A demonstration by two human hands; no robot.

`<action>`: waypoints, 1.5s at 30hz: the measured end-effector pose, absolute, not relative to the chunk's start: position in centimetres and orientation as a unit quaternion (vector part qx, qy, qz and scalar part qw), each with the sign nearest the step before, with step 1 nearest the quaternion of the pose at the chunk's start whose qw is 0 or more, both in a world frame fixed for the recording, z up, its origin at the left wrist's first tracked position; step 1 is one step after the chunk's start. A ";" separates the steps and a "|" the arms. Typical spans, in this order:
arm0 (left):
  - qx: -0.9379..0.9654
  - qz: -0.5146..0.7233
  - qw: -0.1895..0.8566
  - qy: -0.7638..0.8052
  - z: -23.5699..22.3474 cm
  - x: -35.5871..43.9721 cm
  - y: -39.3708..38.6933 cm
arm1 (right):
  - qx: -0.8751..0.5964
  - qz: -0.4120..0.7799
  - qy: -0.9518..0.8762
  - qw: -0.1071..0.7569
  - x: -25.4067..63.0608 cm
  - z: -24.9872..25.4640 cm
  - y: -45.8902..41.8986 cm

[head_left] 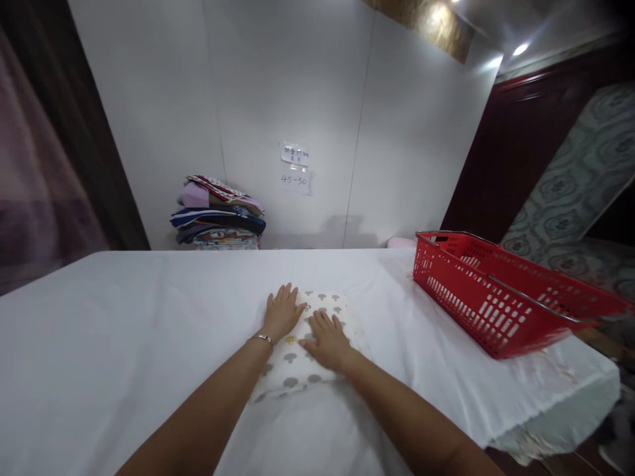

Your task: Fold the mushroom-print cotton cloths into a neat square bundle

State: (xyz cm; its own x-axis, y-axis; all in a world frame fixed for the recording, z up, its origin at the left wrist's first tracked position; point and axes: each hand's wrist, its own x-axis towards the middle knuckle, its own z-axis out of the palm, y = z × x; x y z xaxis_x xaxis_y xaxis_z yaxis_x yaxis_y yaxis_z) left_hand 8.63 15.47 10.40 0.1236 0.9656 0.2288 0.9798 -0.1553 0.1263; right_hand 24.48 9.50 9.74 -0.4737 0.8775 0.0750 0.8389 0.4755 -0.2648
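Observation:
A folded white cloth [297, 363] with a grey mushroom-like print and a small yellow mark lies flat in front of me. My left hand [284, 312] rests on its left edge, palm down with fingers spread, a bracelet on the wrist. On the middle of the same cloth lies my right hand [327, 340], also flat with its fingers stretched out. Neither hand grips anything. Parts of the print are hidden under both hands.
A white sheet covers the table [119, 344]. At the right stands a red plastic basket [476, 297] with metal handles. Folded clothes [221, 215] are piled at the back left, against a white wall [307, 79] bearing paper labels [296, 178].

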 end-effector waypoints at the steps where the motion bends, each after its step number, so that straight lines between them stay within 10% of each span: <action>1: -0.750 -0.118 0.017 -0.651 9.9 8.6 15.7 | -0.505 0.101 -0.851 0.104 24.6 9.4 9.3; 45: -0.760 -0.133 -0.061 -0.633 8.7 7.9 9.7 | -0.545 0.101 -0.829 0.072 24.5 8.9 13.3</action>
